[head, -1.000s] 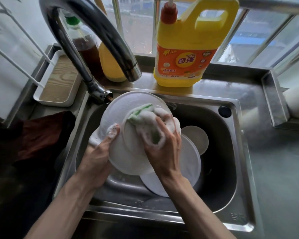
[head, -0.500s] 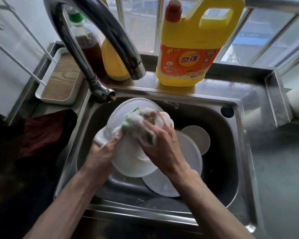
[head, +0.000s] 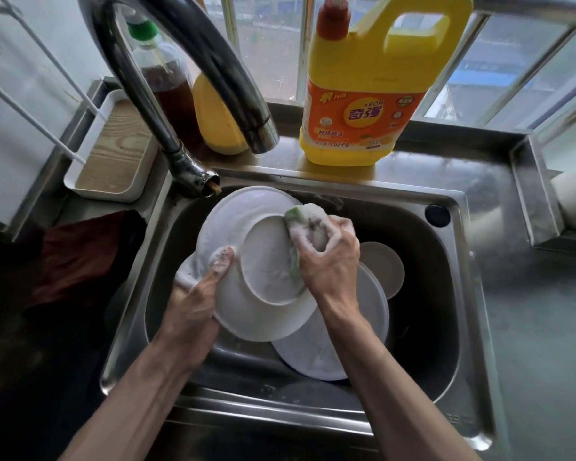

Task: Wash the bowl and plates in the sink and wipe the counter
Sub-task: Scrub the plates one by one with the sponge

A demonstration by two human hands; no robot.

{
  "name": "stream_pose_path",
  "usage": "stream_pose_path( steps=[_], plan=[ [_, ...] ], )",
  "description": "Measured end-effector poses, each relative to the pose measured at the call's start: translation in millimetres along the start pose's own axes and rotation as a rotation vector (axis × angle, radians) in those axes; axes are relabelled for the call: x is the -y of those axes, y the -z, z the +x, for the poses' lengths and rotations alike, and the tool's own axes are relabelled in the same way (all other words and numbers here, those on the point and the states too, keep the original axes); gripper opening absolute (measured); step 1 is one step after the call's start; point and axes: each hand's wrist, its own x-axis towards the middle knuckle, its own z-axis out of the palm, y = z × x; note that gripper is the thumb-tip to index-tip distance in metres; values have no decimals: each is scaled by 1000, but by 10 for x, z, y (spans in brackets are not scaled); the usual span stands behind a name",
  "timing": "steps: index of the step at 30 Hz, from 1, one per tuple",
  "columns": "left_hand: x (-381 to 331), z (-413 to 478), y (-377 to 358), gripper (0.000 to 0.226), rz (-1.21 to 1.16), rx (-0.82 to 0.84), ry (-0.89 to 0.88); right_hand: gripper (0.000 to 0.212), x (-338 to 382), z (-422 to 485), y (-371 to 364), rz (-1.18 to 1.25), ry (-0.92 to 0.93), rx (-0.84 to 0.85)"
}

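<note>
In the head view the washing looks about midway. The left grip [head: 193,301] curls round the 9 o'clock edge of a soapy plate [head: 266,271], held tilted over the sink [head: 463,294]. The right grip [head: 330,261] is closed on a foamy sponge [head: 305,224], pressing it to the plate's 2 o'clock side. A second plate [head: 330,357] lies beneath at 5 o'clock, and a smaller dish [head: 384,264], perhaps the bowl, at 3 o'clock. Rinsing and wiping the bench [head: 546,327] seem left. Both lower pieces are half covered, and the sink floor is too dark to read.
</note>
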Motion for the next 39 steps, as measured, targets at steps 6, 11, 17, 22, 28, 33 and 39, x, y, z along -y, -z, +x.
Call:
stream_pose_path(
  steps=[6, 11, 17, 22, 28, 33, 39],
  plan=[
    [39, 37, 28, 30, -20, -45, -4, 28, 212, -103, -48, -78, 306, 263],
    [74, 30, 23, 29, -51, -53, 0, 31, 107, -85, -42, -120, 315, 235],
    [37, -19, -12, 35, -61, 3, 22, 32, -14, -79, -8, 107, -128, 34],
    [72, -12, 153, 54, -6, -5, 102, 49, 2, 130, 60, 183, -95, 125],
    [-110, 207, 251, 59, 221, 268, 236, 41, -23, 331, 193, -6, 169, 306],
    [-79, 284, 202, 49, 162, 258, 260, 44, 39, 272, 150, -154, 298, 338],
    [217, 298, 236, 91, 163, 25, 165, 25, 151, -35, 46, -297, 448, 331]
  ],
)
